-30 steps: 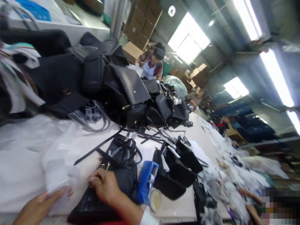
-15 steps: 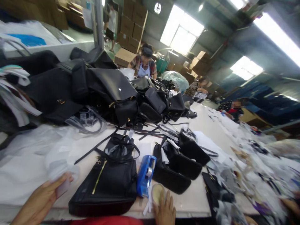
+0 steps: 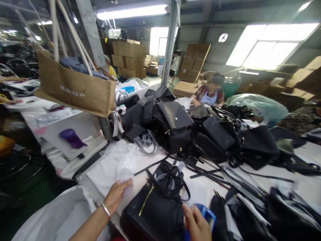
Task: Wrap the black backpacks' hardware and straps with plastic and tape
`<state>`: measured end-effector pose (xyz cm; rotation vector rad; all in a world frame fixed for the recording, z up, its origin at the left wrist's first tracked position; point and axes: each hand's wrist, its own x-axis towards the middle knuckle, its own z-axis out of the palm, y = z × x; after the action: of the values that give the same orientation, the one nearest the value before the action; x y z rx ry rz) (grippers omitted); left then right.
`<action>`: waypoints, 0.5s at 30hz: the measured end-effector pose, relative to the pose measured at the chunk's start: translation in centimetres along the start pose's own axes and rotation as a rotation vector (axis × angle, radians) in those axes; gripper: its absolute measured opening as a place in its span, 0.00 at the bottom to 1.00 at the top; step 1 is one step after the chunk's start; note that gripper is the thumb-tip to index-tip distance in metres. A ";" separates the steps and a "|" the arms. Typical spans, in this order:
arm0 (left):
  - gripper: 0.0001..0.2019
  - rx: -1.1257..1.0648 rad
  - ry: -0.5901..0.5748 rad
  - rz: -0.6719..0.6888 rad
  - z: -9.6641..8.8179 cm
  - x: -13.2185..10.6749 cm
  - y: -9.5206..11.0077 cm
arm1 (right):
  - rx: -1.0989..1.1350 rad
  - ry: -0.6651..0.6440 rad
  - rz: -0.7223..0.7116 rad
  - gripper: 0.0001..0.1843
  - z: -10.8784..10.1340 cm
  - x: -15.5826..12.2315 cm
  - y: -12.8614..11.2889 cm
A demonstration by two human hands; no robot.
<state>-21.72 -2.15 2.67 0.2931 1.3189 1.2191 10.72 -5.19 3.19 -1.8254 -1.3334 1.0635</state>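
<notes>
Pale tabletop [image 3: 310, 151] bears a black bag [image 3: 163, 209] (gold-zipped).

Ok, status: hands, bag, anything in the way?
Left hand: holding pale piece. Right hand: beside black backpack, contact unclear. Backpack on table; blue tape dispenser partly hidden behind right hand.

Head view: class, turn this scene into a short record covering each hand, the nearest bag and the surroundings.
Left hand: holds a translucent piece
Right hand: fingers curled beside the black bag, partly hiding the blue tape dispenser; grip unclear
Black bag: gold zip showing
Behind it: heap of black bags
Upper left: tan bag, pale handles
</notes>
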 end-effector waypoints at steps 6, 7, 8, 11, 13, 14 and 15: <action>0.20 0.000 -0.001 0.035 1.4 1.1 -1.2 | 0.202 -0.349 -0.158 0.11 15.9 1.9 -8.2; 0.20 -0.005 -0.013 0.051 1.5 1.3 -1.4 | 0.213 -0.355 -0.117 0.10 17.6 2.2 -8.3; 0.19 -0.006 -0.024 0.061 1.4 1.7 -1.6 | 0.220 -0.353 -0.069 0.09 18.9 2.6 -8.3; 0.20 0.079 0.004 0.018 -0.5 3.5 -1.7 | 0.189 -0.310 0.022 0.08 20.2 3.9 -7.1; 0.21 0.303 0.119 0.010 -3.1 5.4 -1.3 | 0.111 -0.278 0.011 0.08 19.4 4.9 -6.2; 0.21 0.474 0.202 0.041 -4.7 6.4 -0.9 | 0.050 -0.262 -0.006 0.08 18.8 5.4 -5.8; 0.20 0.703 0.252 0.070 -6.2 7.3 -0.4 | -0.018 -0.250 -0.030 0.09 18.1 5.8 -5.5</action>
<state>-28.28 0.69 -3.69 0.7044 1.9510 0.8251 -6.72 2.50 -2.12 -1.7224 -1.5131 1.3005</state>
